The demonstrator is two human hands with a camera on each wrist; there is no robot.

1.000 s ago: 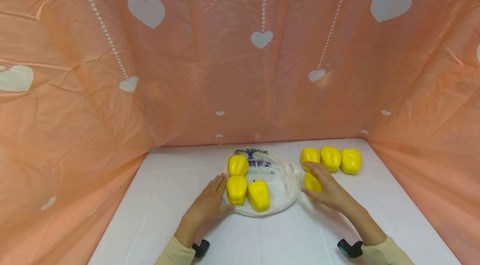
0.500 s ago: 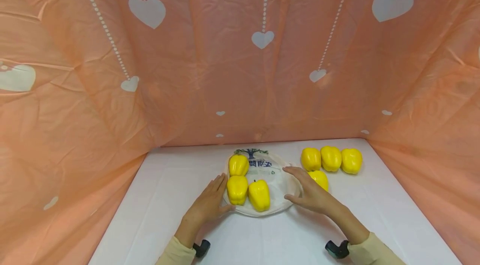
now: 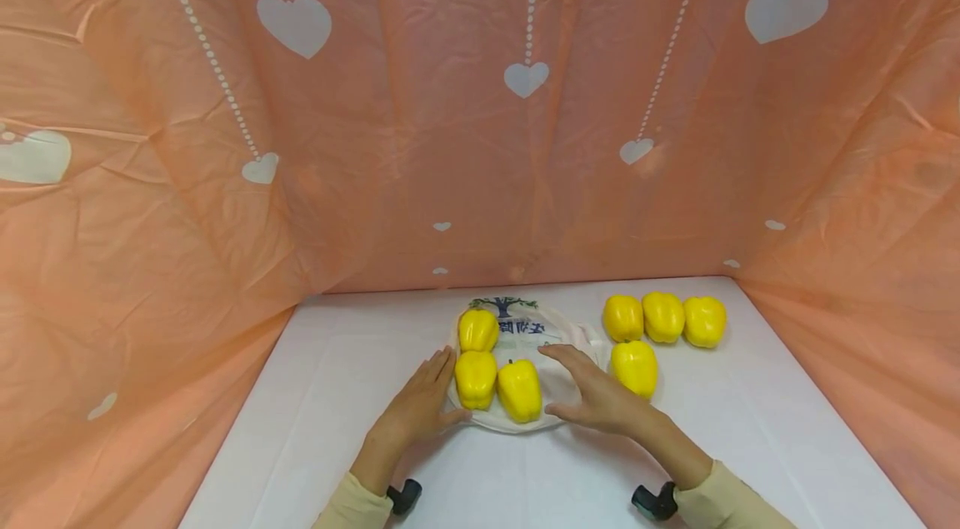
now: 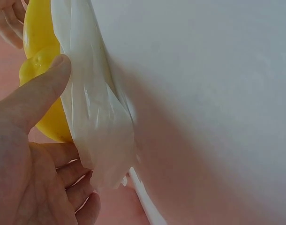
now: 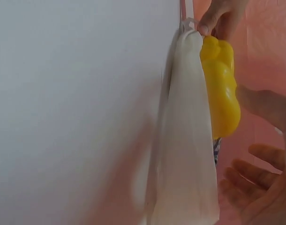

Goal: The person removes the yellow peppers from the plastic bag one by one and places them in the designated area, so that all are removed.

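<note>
- In the head view we take the white bag point(image 3: 553, 379), flat on the white table point(image 3: 322, 379), as our landmark.
- We see three yellow peppers on the bag: the far-left pepper point(image 3: 478, 331) and near-left pepper point(image 3: 476, 380) along its left side, and the third pepper point(image 3: 519, 391) at its near middle, just beside the near-left one.
- Our left hand point(image 3: 415, 402) lies along the bag's left edge, fingers straight and together, thumb apart, gripping nothing; the near-left pepper is right beside it.
- Our right hand point(image 3: 603, 397) reaches over the bag's right part, thumb and fingers spread wide, holding nothing; the third pepper is just beyond its thumb tip, and we cannot tell whether they touch.
- Right of the bag, behind our right hand, we see a lone pepper point(image 3: 635, 368).
- To the bag's far right we see a row of three peppers point(image 3: 663, 316).
- Beyond the bag, we see a peach drape point(image 3: 480, 196) with hearts.
</note>
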